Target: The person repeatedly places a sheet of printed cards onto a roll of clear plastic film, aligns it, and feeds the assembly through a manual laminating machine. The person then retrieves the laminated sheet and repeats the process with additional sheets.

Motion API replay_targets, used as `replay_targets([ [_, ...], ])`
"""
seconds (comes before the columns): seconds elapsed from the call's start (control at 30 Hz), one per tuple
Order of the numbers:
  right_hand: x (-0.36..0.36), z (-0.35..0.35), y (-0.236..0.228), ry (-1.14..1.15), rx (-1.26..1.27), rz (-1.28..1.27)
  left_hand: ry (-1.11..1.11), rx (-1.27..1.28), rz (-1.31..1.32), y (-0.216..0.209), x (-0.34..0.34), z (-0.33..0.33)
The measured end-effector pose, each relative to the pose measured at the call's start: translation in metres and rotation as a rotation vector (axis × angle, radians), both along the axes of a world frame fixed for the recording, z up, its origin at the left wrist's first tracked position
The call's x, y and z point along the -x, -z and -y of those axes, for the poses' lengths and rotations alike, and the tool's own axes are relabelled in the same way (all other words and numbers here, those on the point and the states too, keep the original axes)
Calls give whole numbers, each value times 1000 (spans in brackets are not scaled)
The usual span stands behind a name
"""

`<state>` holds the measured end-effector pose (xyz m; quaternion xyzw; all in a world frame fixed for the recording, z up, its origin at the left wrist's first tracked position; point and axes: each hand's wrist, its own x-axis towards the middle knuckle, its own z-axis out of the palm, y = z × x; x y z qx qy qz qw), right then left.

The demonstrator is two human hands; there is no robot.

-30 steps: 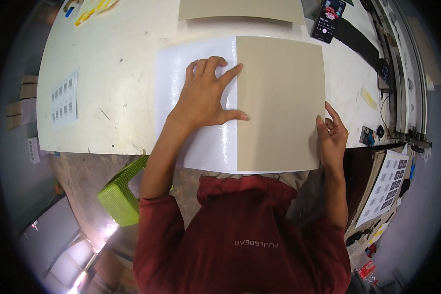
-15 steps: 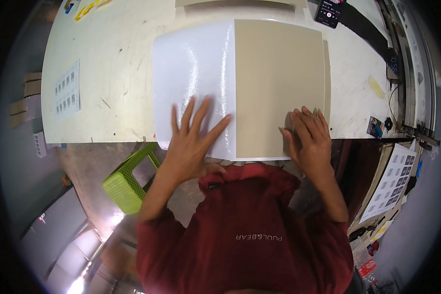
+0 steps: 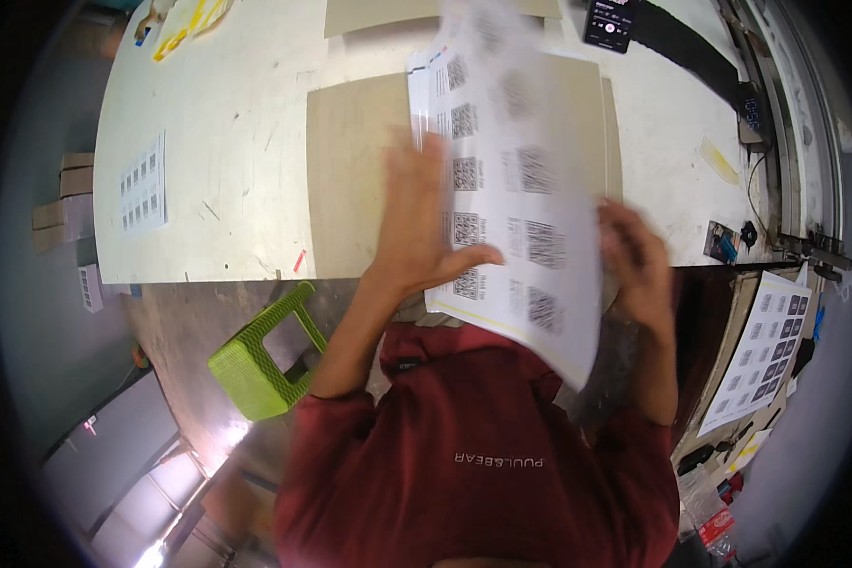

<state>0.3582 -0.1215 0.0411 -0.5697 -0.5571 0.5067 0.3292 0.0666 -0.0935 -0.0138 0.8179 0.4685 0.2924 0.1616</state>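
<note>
A white sheet (image 3: 490, 204) printed with rows of square black codes stands bent over tan board (image 3: 355, 180) at the table's near edge. Its right part curves up and is smeared by motion; its lower right corner hangs past the edge over my lap. My left hand (image 3: 415, 222) is flat against the sheet's left side, fingers stretched, thumb out across the print. Beside the sheet's right edge is my right hand (image 3: 639, 260), its fingers blurred; whether they grip the edge cannot be made out.
Another tan board (image 3: 388, 14) lies at the far edge of the white table (image 3: 237, 114). A phone (image 3: 609, 24) and dark strap (image 3: 691, 47) are at the far right, near a metal rail (image 3: 784, 123). A smaller code sheet (image 3: 144, 182) lies left. A green stool (image 3: 260, 369) stands below.
The glossy white left half has swung up and rightward, now showing print and uncovering tan board on the left. My left hand moved right and farther up; my right hand shifted slightly right.
</note>
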Motion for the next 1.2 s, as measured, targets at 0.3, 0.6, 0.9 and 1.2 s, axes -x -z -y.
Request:
replay_targets([
  [0.3, 16, 7, 24, -422, -383, 823, 126, 98, -382, 0, -29, -18],
  [0.6, 17, 4, 15, -495, -383, 905, -51, -5, -342, 18, -35, -126],
  [0.9, 37, -119, 65, -208, -680, 879, 76, 146, -344, -6, -48, -2],
  [1.2, 37, 15, 38, -516, -484, 784, 41, 107, -375, 1, -48, 1],
])
